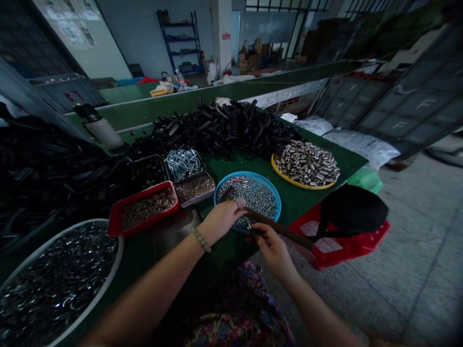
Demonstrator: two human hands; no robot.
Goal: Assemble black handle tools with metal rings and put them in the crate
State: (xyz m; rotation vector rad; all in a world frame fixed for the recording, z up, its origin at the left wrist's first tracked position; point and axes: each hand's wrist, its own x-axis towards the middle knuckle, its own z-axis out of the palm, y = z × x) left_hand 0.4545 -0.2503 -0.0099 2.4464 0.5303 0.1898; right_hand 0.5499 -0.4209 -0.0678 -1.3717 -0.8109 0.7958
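Note:
A blue round tray holds many small silver nuts. My left hand is over its near left part, thumb and fingers pressed together; whatever they pinch is too small to make out. Across this tray lies a hammer, its head beyond my left hand and its wooden handle reaching right past the table edge. Just right of my left fingertips, my right hand is closed in a pinch on a small black part with a bit of shiny metal at its top.
Left of the blue tray stand a red bin of small pins, a tray of screws and a white basin of metal clips. Black parts are heaped behind. A yellow tray of metal sleeves and a red stool with a black bag are right.

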